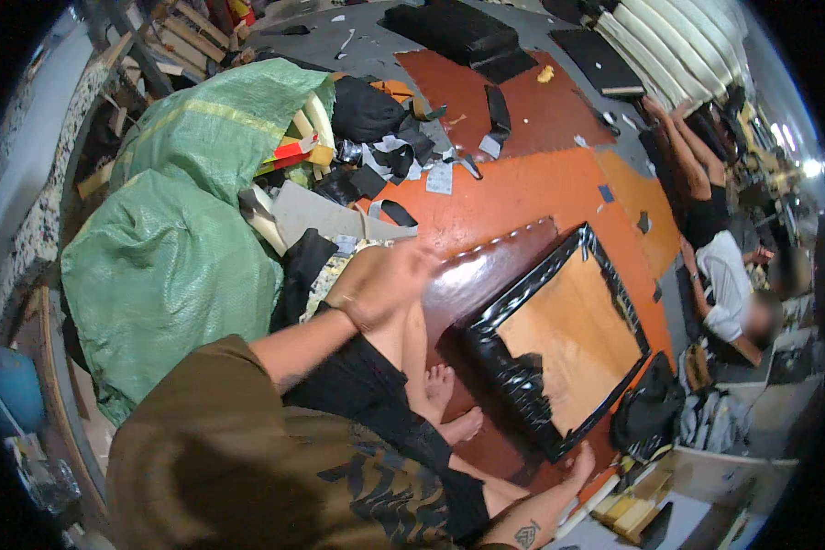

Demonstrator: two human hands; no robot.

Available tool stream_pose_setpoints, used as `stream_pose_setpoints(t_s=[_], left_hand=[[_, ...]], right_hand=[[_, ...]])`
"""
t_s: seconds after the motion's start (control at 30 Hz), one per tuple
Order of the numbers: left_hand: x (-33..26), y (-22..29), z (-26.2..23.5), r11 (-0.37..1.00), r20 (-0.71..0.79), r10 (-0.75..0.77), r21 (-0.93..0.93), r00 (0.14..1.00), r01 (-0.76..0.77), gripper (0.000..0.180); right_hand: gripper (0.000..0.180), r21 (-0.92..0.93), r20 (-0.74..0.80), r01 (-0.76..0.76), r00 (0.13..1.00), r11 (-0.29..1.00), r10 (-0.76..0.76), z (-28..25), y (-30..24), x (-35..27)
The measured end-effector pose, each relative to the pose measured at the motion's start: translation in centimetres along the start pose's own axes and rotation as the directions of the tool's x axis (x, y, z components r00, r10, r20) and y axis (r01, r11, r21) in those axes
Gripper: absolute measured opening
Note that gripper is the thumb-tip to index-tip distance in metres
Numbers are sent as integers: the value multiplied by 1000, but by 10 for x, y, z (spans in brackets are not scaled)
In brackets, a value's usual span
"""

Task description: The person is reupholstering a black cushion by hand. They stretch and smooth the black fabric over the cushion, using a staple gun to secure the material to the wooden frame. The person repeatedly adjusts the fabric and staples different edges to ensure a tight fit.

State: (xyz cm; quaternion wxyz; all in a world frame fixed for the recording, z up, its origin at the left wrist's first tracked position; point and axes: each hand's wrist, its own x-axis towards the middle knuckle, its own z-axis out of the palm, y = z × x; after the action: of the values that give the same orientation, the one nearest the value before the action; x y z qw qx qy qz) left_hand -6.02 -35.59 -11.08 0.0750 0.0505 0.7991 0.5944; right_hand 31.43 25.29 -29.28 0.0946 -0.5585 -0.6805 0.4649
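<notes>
I sit on the floor with bare legs and feet [449, 403] stretched out in front of me. A flat wooden board [573, 335] lies on the orange floor mat [522, 192], its edges wrapped in glossy black sheet material [513, 376]. My right hand [581, 461] grips the board's near corner at the black wrapping. My left hand [387, 278], blurred and with a band at the wrist, hovers over my raised knee just left of the board. Nothing shows clearly in its fingers.
Two large green woven sacks [170, 257] stand at my left, with foam offcuts and black scraps [385, 156] piled behind them. Another person [720, 275] sits on the floor at the right. A black bag [646, 412] lies by the board; white foam sheets [669, 37] are stacked far right.
</notes>
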Motion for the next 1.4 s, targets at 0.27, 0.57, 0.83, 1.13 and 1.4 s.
stream_pose_setpoints(t_s=[0.27,0.57,0.83,1.13,1.4], left_hand=[[-144,-134,-161,390,-3,-599,872,801,295,50],[-259,-258,-120,273,288,-861,957,419,-97,29],[-270,-118,-137,273,243,-825,962,510,-17,48],[-137,189,-158,911,-65,410,65,910,-406,22],[-46,282,-11,621,600,704,-261,380,-739,41]], right_hand=[[41,67,245,-13,970,998,-3,82,-80,-41],[39,-165,388,-12,919,986,76,78,-21,-12],[46,-162,339,90,940,983,-30,79,-55,-34],[69,232,498,590,611,774,-615,129,-257,-208],[74,576,305,710,273,405,-912,71,-450,-373]])
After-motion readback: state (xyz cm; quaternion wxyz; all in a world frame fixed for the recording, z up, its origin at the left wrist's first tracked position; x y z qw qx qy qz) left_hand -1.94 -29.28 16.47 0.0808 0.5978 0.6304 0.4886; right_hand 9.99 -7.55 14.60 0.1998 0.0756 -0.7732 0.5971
